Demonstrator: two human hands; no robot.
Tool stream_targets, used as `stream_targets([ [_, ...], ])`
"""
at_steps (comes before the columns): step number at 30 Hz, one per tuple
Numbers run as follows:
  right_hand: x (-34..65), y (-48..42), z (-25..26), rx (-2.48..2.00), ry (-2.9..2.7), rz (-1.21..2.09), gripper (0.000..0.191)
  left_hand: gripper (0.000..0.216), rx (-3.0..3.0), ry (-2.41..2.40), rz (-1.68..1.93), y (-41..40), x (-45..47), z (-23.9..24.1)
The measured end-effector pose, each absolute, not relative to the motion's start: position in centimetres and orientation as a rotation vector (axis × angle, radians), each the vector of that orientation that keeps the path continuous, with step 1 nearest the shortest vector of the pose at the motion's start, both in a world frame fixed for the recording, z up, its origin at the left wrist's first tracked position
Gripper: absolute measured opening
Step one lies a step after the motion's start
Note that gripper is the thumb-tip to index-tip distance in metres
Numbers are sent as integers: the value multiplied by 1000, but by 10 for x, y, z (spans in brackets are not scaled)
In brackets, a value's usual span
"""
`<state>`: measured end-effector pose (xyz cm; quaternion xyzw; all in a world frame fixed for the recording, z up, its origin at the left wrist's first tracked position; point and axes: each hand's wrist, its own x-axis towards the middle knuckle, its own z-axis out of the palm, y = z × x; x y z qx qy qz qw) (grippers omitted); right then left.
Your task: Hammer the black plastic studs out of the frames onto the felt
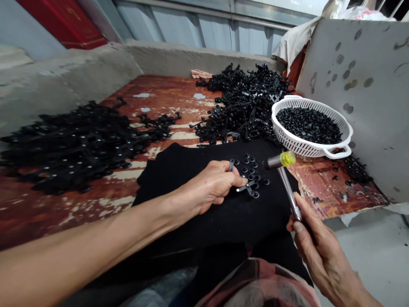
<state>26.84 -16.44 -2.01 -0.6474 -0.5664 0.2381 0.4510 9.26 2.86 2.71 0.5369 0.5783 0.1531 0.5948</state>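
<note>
My left hand (215, 185) is closed on a black jointed plastic piece (245, 187) with thin arms and small shiny rivets. One arm of it sticks up past my fingers, and another lies over loose black round caps (251, 170) on the black cloth (191, 179). Farther right, my right hand (319, 243) grips a mallet (289, 189) by its metal handle. The mallet head has a yellow face and a metallic body. It is held above the cloth, to the right of the caps and apart from the jointed piece.
A large heap of black jointed pieces (73, 145) lies at left, another heap (246, 100) at the back. The white plastic basket (297, 145) at right holds many small black parts. A grey panel (361, 85) stands beyond it. The worn red-brown board (128, 187) lies beneath the cloth.
</note>
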Motion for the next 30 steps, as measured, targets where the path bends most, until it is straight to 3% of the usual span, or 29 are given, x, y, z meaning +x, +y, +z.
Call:
stream_targets([
  [5,276,-167,-10,-1511,-1788,355,76,23,1306,1294,357,33,89,20],
  [15,275,-169,2,-1554,-1835,189,76,25,1224,1344,406,22,96,29],
  [20,277,-164,-4,-1564,-1899,311,73,26,1217,1328,401,23,97,29],
  [24,277,-169,-5,-1577,-1801,175,76,24,1199,1314,391,23,96,28],
  [30,278,-168,-4,-1531,-1888,242,80,26,1166,1329,402,21,98,27],
])
